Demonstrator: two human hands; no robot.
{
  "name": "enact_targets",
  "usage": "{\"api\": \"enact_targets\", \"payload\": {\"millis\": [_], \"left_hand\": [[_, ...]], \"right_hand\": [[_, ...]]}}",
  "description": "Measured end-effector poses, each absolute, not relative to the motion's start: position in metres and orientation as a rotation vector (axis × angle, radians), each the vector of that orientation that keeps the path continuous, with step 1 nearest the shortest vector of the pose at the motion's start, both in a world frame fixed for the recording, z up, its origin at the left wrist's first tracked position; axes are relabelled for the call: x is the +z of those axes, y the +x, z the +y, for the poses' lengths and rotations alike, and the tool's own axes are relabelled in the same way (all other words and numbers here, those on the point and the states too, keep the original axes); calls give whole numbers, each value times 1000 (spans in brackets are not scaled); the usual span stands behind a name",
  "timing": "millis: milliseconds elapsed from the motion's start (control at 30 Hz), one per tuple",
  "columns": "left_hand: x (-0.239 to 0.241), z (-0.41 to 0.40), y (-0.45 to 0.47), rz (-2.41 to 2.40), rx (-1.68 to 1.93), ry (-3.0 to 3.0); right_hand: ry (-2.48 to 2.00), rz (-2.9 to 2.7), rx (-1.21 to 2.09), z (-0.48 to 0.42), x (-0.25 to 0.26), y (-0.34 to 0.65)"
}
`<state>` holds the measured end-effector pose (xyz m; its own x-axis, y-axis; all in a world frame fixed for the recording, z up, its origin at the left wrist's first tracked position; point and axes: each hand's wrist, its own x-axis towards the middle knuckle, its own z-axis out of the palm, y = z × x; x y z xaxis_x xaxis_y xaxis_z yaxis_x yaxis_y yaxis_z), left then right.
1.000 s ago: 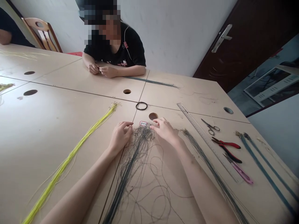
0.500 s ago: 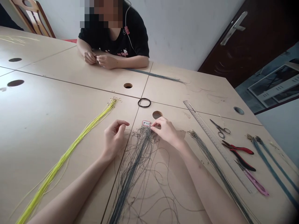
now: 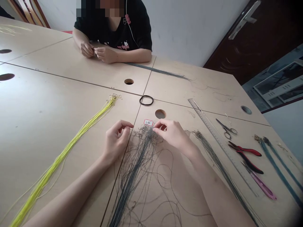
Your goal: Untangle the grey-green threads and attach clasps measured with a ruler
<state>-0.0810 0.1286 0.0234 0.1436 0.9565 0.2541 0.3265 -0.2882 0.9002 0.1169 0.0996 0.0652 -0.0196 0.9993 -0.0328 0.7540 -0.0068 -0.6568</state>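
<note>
Our dark cords (image 3: 134, 164) run off the near edge, their lower ends out of view; the yellow cords (image 3: 71, 148) leave at the near left corner. The print on the small label (image 3: 148, 122) is too small to read. Our right hand (image 3: 174, 135) covers the cord tips under it and perhaps pinches one; the strands are too fine to tell. What the far person's hands (image 3: 97, 52) hold is too small to make out.

dark cord bundle (image 3: 138, 154) | loose, tangled, lying flat | upper end fanned, possibly hooked | red-edged tag (image 3: 148, 122) just above
</note>
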Motion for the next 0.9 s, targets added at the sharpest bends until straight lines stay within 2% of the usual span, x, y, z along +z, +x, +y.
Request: {"api": "enact_targets", "payload": {"millis": [200,367,500,600,767,900], "left_hand": [[22,128,-82,1126,988,2019],[19,128,-79,848,688,2509],[16,126,-77,685,520,2655],[15,125,-78,650,539,2668],[13,125,-79,557,669,2652],[10,125,-80,484,771,2644]], "right_hand": [[-1786,-2226,693,92,62,117],[-1744,-2292,817,84,70,121],[-1722,-2274,923,81,85,124],[-1776,-2112,863,87,87,129],[-1869,-1961,543,103,64,135],[-1760,-2036,549,109,45,130]]}}
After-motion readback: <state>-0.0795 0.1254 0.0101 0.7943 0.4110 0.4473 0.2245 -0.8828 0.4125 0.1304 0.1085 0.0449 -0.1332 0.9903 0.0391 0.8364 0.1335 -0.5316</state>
